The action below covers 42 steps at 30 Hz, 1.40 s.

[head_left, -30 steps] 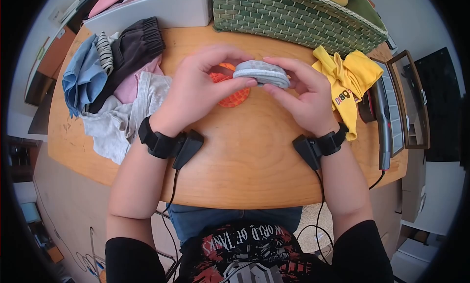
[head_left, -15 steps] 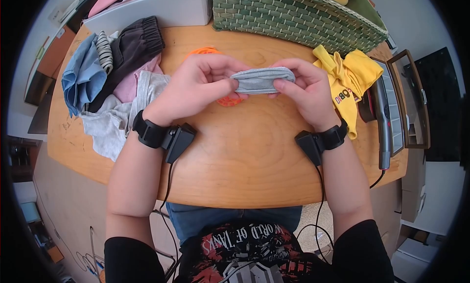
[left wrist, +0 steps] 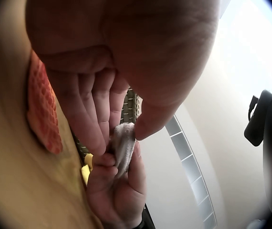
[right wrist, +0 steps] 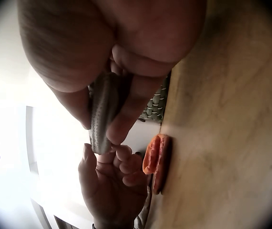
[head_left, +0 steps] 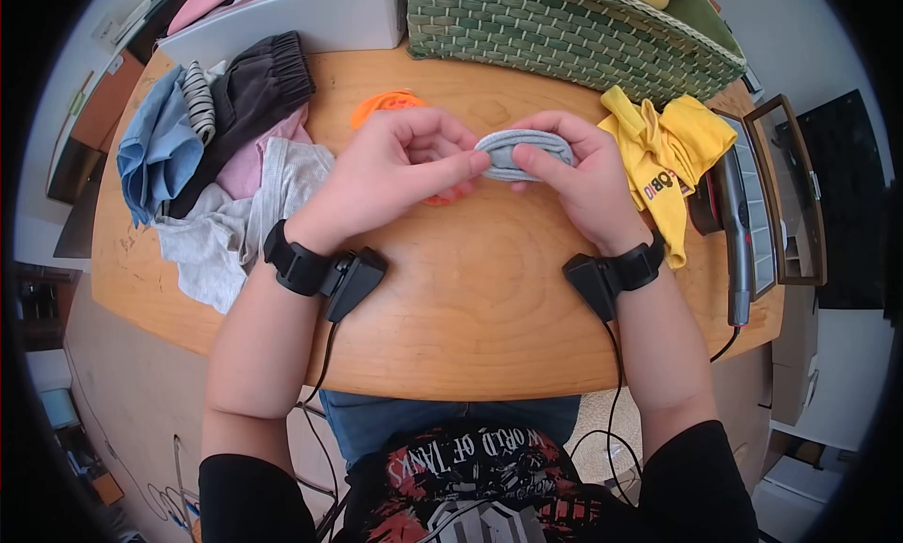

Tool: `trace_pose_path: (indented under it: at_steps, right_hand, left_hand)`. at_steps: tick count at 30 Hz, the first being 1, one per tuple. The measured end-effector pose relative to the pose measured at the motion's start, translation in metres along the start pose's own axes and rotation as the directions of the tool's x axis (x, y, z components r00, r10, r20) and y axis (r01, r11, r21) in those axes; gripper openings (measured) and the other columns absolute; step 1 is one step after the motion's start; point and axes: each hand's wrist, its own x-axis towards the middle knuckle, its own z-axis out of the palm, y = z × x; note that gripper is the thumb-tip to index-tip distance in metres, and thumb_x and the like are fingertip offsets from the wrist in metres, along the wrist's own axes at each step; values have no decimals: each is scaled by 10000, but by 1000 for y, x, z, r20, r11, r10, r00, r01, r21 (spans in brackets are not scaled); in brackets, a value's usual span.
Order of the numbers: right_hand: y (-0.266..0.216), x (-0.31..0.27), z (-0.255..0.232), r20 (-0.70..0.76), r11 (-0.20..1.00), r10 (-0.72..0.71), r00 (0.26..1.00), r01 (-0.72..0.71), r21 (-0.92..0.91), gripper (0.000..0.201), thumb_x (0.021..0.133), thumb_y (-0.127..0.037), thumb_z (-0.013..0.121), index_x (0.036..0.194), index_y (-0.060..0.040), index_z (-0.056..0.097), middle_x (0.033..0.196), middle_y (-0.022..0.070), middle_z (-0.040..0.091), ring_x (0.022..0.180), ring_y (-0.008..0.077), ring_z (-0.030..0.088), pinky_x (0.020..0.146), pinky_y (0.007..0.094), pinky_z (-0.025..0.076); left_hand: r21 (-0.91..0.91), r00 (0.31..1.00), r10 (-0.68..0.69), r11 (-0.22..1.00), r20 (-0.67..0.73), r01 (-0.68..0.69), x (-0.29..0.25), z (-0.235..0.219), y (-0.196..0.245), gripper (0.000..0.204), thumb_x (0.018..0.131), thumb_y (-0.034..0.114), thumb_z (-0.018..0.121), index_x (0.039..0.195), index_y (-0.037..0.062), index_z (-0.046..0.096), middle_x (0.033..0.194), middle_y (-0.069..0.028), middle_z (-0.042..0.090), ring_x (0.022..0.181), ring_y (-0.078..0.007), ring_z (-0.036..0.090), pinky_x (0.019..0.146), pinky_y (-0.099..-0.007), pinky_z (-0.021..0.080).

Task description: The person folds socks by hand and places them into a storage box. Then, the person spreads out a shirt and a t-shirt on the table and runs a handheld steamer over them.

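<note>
Between the hands is a small grey knit bundle (head_left: 529, 156), rounded and layered like a rolled-up pair of socks. My right hand (head_left: 588, 176) grips it, thumb pressed on the near side and fingers behind. At its left end the left hand (head_left: 381, 172) has its thumb tip at the edge, while its other fingers (left wrist: 86, 112) extend fairly straight, apart from the thumb. Behind the left hand lies an orange-red item with a waffle texture (head_left: 388, 101), partly hidden in the head view; the left wrist view shows its textured side (left wrist: 43, 107) on the table.
On the left is a heap of clothes: blue cloth (head_left: 165, 157), dark trousers (head_left: 259, 92) and a light grey garment (head_left: 202, 251). A white bin (head_left: 310, 21) and green woven basket (head_left: 555, 40) stand behind. Right are a yellow garment (head_left: 673, 148) and a corded grey appliance (head_left: 738, 261).
The grey bundle was turned and flattened between both hands, then shifted slightly right with the right hand. My left fingers have loosened around its left end.
</note>
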Motion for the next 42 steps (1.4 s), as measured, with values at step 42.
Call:
trace_pose_path:
  at_steps: [42]
  right_hand:
    - [-6,-1,5,-49,1000,13,999,-13,9,328,898,-74,765,1167,-29,582,1024,68,712,875,88,667,678,235,558]
  left_hand:
    - [-28,998,44,999,-40,-46,4,-1,-3,316,925,133,760,1163,-29,629,1017,-56,715,849,-73,670,729,-217,555]
